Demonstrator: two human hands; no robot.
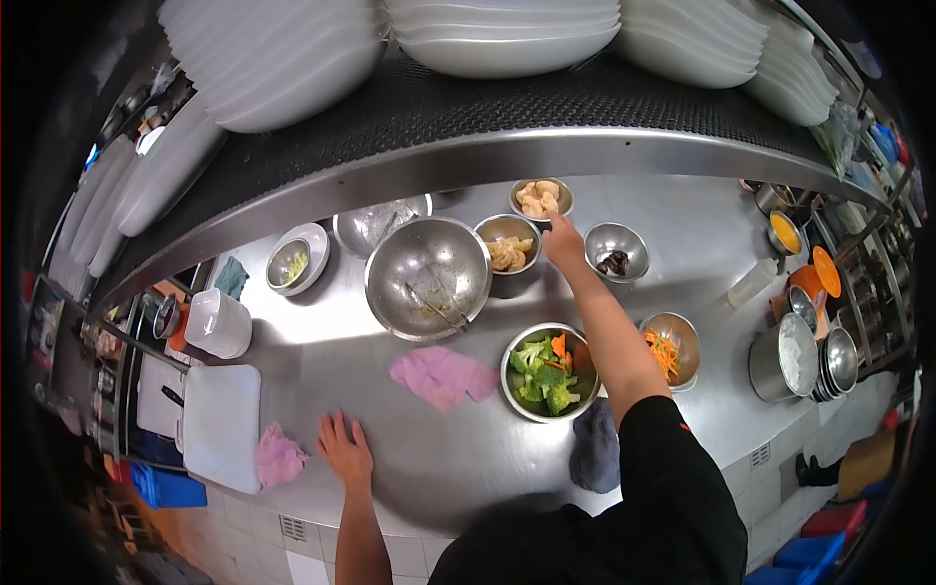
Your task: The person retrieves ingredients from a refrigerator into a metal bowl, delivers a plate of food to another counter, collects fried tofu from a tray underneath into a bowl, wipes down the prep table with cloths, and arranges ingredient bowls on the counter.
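My left hand (345, 450) lies flat on the steel table (429, 468), fingers spread, holding nothing. A crumpled pink cloth (281, 456) is to its left and a second pink cloth (445, 377) lies further up to its right. My right arm stretches across the table. My right hand (563, 240) is closed at the near rim of a small metal bowl (569, 201) of pale, lumpy pieces (538, 199); its fingertips are partly hidden. Just left of that hand stands another metal bowl (480, 230) with yellowish pieces. To its right, a bowl (617, 237) contains dark pieces.
Broccoli and carrot fill a bowl (504, 380) below my right forearm; shredded carrot is in another (690, 336). A large mixing bowl (400, 283) holds a utensil. Stacked white dishes (507, 44) sit on the overhead shelf (487, 146). A white cutting board (222, 424) lies left.
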